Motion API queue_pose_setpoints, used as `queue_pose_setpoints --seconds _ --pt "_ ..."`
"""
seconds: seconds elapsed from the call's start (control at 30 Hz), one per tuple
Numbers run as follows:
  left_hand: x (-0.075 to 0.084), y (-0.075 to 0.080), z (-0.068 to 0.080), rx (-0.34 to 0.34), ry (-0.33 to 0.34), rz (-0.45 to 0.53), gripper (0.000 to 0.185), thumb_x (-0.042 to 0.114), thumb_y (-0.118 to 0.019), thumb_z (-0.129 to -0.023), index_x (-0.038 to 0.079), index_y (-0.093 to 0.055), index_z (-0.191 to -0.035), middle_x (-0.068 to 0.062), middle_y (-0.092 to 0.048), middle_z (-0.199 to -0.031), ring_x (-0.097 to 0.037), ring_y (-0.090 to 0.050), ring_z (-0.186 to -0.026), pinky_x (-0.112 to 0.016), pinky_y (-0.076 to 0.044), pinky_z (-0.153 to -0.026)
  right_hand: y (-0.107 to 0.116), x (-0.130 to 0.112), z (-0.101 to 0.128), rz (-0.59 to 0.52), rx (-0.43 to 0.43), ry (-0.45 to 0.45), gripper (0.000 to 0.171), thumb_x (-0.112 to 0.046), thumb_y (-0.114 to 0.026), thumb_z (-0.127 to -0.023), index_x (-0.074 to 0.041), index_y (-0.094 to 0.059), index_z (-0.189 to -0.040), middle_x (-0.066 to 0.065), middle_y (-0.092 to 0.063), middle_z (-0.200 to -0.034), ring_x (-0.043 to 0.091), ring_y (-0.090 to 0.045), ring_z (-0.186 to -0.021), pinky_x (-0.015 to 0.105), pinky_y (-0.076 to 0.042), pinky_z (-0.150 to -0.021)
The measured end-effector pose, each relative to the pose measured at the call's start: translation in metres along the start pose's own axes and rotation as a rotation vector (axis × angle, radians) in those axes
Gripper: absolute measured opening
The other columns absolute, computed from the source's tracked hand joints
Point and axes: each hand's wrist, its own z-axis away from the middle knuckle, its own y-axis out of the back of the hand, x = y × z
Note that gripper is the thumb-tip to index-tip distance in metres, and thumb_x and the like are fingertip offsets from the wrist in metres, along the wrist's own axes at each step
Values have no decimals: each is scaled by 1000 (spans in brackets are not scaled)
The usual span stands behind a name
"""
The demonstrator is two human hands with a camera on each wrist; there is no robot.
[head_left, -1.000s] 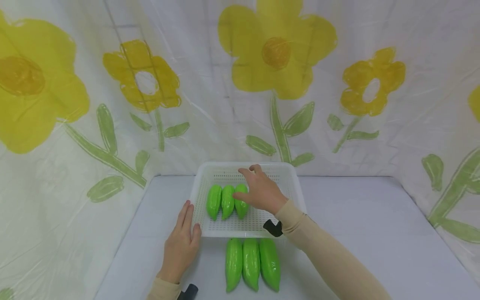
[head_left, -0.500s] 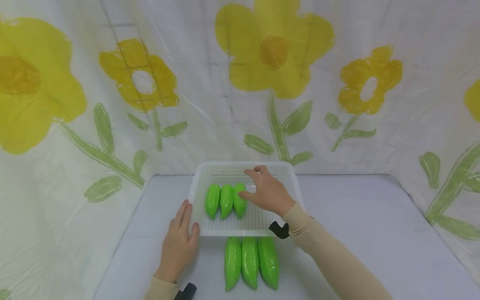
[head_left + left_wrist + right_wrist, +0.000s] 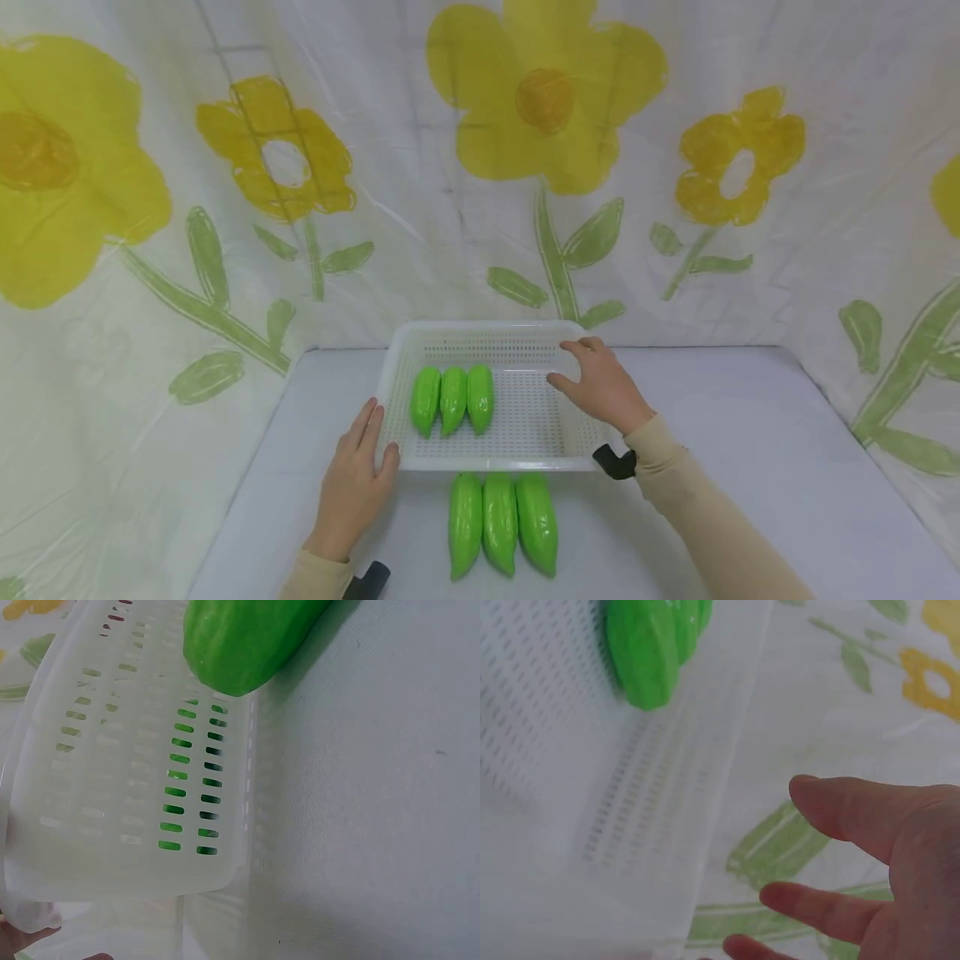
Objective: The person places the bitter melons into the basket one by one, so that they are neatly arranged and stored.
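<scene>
A white perforated plastic basket (image 3: 517,464) stands at the middle of the table. Inside it, on the left, lie three glossy green, ridged, tapered vegetables (image 3: 453,402) side by side. Three more green vegetables (image 3: 499,525) lie just in front of its near side. My left hand (image 3: 351,487) rests at the basket's left rim with fingers extended; in the left wrist view, fingertips show by the basket corner (image 3: 30,911). Above the basket's right rim hovers my right hand (image 3: 606,387), fingers spread and holding nothing. The right wrist view shows its thumb (image 3: 840,810) apart from the fingers.
The pale table (image 3: 720,433) reaches to both sides of the basket. A white curtain (image 3: 420,250) printed with yellow flowers hangs right behind the table's back edge. A dark device (image 3: 615,461) sits at the right wrist, another (image 3: 369,581) at the left.
My right hand has moved right, from over the vegetables in the basket to above its right rim. The left hand stays at the left rim, and the vegetables keep their places.
</scene>
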Motion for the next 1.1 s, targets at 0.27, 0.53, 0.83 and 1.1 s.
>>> queue_pose_setpoints --seconds 0.27,0.53,0.83,1.1 --pt "1 0 1 -15 12 -16 58 14 -59 -99 -8 -47 -151 -20 -43 -162 -45 -58 -128 -60 -57 -93 7 33 29 -56 -57 -57 72 -38 -65 -102 5 -41 -154 34 -40 -154 53 -46 -138 70 -44 -106" --pt "0 -4 2 -9 27 4 58 15 -58 -100 -8 -46 -152 -19 -41 -163 -45 -57 -129 -62 -56 -94 -18 34 65 -107 -126 -80 93 -57 -55 -103 4 -18 -164 30 -15 -169 54 -38 -147 69 -42 -109" --pt "-2 -6 2 -11 30 13 58 14 -58 -100 -8 -45 -152 -18 -41 -163 -46 -57 -132 -63 -54 -97 -35 35 81 -102 -140 -71 97 -62 -46 -105 0 -3 -166 28 -7 -171 50 -38 -149 64 -46 -109" --pt "-3 -5 1 1 8 9 58 14 -59 -99 -7 -47 -151 -19 -43 -162 -45 -56 -134 -62 -53 -100 -37 38 82 -90 -82 -31 99 -59 -55 -103 2 -8 -166 23 -1 -173 51 -32 -151 66 -50 -103"
